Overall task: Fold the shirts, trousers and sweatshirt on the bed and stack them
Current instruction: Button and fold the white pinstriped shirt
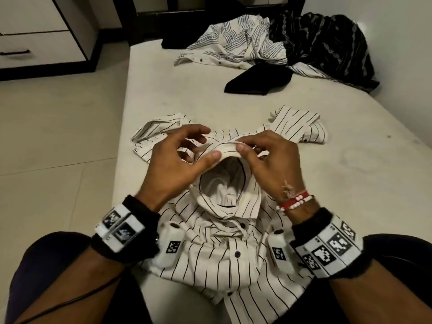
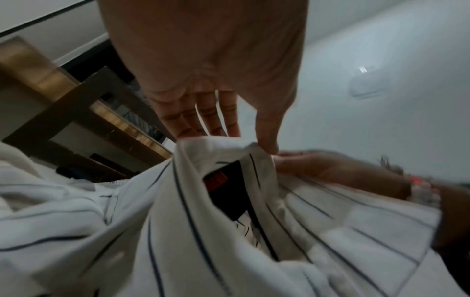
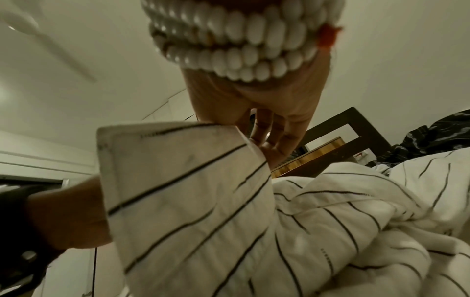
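At the upper left of the head frame stood a drawer unit [image 1: 35, 38] on the tiled floor [image 1: 58, 136], beside the bed [image 1: 350, 171]. Low in the frame's centre lay the striped shirt [image 1: 222, 260], buttoned front up, its sleeves bunched at mid-frame left and right. The left hand [image 1: 177, 157] pinched the shirt's collar [image 1: 228, 152] between thumb and forefinger, the other fingers curled loosely above it; the left wrist view showed the thumb tip on the collar edge [image 2: 216, 144] and a dark label [image 2: 229, 186] inside the neck. Just right of it, the right hand [image 1: 268, 160] pinched the same collar edge, thumbs near each other, the collar lifted off the bed; a bead bracelet [image 1: 294, 203] circled that wrist. In the right wrist view the collar flap [image 3: 178, 180] hung from the thumb. At the upper right of the head frame sat a heap: a patterned white shirt [image 1: 238, 43], a black garment [image 1: 259, 80] in front of it, and a dark patterned garment [image 1: 327, 43] farthest right.
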